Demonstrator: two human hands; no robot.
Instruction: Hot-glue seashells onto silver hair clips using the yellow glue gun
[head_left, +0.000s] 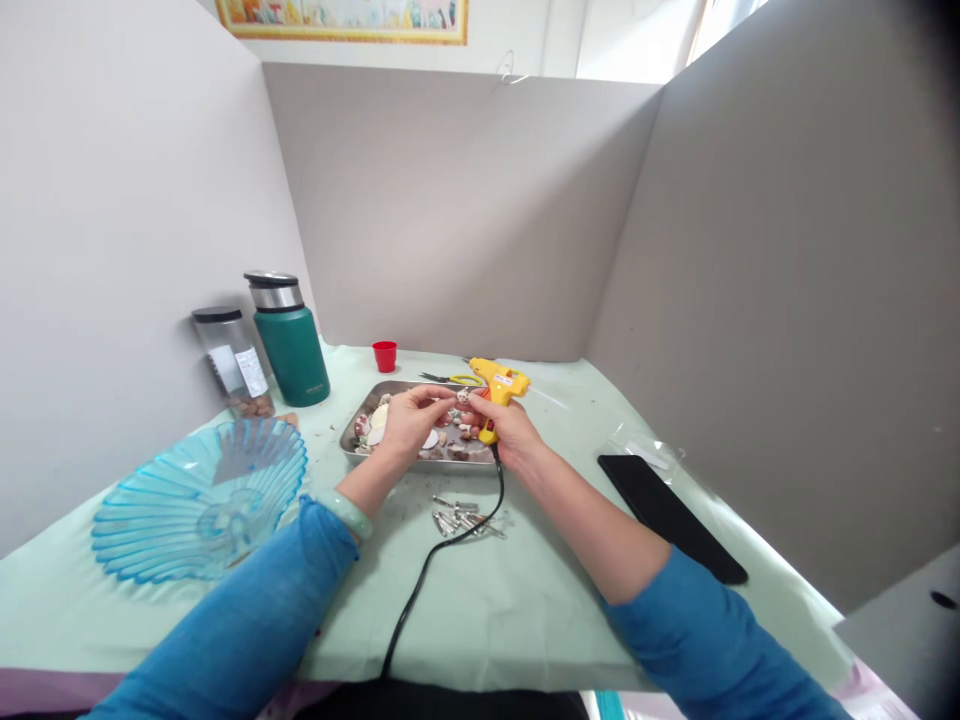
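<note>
My right hand (511,428) is closed around a yellow glue gun (501,382), whose nozzle points up and to the left. A black cord (426,572) runs from its handle toward the table's front edge. The fingers of my left hand (409,420) are pinched together beside a small, pale, speckled shell (463,397). Fingertips of both hands meet at this shell, and the exact contact is too small to make out. Below them lies a metal tray (450,467) of assorted shells, partly hidden by my hands. Several silver metal clips (459,519) are scattered in front of the tray.
Scissors (466,380) with yellow handles lie behind the tray, near a red cup (385,356). At left stand a green bottle (294,358), a clear jar (238,368) and a blue shell-shaped dish (142,510). A flat black slab (671,518) and clear plastic (651,452) lie right.
</note>
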